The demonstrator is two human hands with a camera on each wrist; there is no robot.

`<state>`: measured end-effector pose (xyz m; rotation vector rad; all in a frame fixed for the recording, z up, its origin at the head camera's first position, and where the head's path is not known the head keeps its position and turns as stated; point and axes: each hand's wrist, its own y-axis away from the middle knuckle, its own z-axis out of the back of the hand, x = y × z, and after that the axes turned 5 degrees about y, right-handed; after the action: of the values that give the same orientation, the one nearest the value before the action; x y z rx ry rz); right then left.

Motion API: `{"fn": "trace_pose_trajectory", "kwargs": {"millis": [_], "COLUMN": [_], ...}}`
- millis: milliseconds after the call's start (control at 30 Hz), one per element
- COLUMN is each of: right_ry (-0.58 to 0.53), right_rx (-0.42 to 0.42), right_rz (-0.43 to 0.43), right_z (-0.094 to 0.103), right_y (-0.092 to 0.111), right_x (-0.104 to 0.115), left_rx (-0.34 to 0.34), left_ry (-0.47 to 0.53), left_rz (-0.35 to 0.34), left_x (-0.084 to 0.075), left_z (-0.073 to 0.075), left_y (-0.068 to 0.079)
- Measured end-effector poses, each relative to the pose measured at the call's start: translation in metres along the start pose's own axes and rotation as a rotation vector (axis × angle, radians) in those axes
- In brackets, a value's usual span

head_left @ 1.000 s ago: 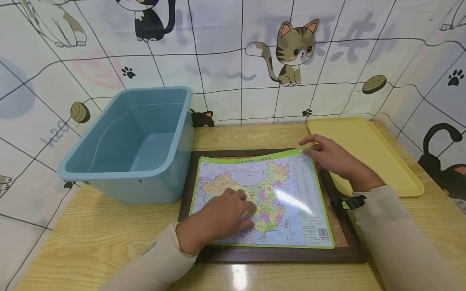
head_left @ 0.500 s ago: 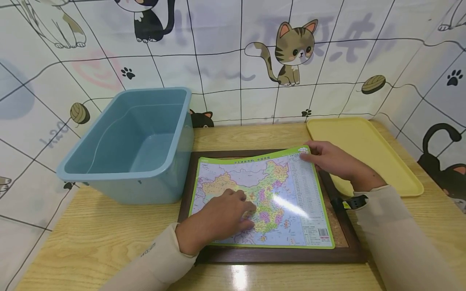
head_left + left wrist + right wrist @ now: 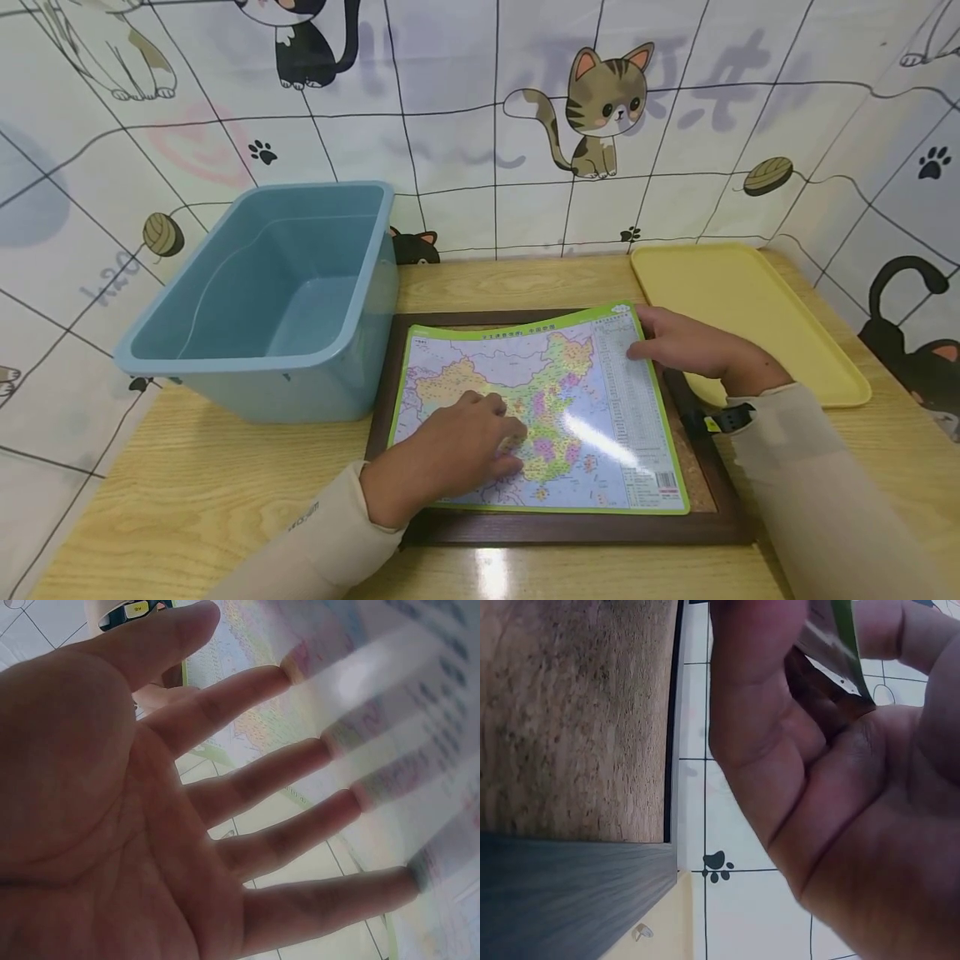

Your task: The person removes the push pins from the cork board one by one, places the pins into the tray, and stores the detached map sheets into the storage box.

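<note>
A white wall (image 3: 450,150) with drawings of cats (image 3: 609,108), paw prints (image 3: 262,152) and yarn balls (image 3: 162,235) is rising at the back. In front of it, a wood table (image 3: 225,492) is holding up the other things. A blue tub (image 3: 322,393) is standing on the left with its top open. A brown board (image 3: 585,528) is lying in the middle, just beside the tub, and its cork (image 3: 700,483) is showing along the right side. A yellow tray (image 3: 727,292) is lying at the back right, near the board; I can't tell if they are touching. A shiny map (image 3: 558,400) with a green edge is lying on the board. Its top right corner is curling up, and a white streak of light is shining on it. Tan sleeves (image 3: 825,492) are covering both arms. The left hand (image 3: 450,446) is spreading its fingers wide and resting their tips on the map. The right hand (image 3: 686,342) is pinching the map's right edge near the top corner, with the thumb lying on top and the other fingers hiding underneath. A dark band (image 3: 729,418) is sitting at the right wrist.
</note>
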<state>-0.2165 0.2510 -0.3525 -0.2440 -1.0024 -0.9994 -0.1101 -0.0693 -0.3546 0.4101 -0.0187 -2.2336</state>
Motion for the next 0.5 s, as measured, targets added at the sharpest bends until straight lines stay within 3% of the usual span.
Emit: {"fn": "trace_pose_trajectory", "kwargs": {"millis": [500], "right_ry": [-0.057], "right_rx": [0.01], "right_rz": [0.029], "right_z": [-0.0005], "right_y": [-0.0001], "right_x": [-0.0009], "left_rx": [-0.006], "left_ry": [-0.027], "left_rz": [-0.005], "left_x": [-0.0001], "left_z": [-0.0008], "left_y": [0.0017]}}
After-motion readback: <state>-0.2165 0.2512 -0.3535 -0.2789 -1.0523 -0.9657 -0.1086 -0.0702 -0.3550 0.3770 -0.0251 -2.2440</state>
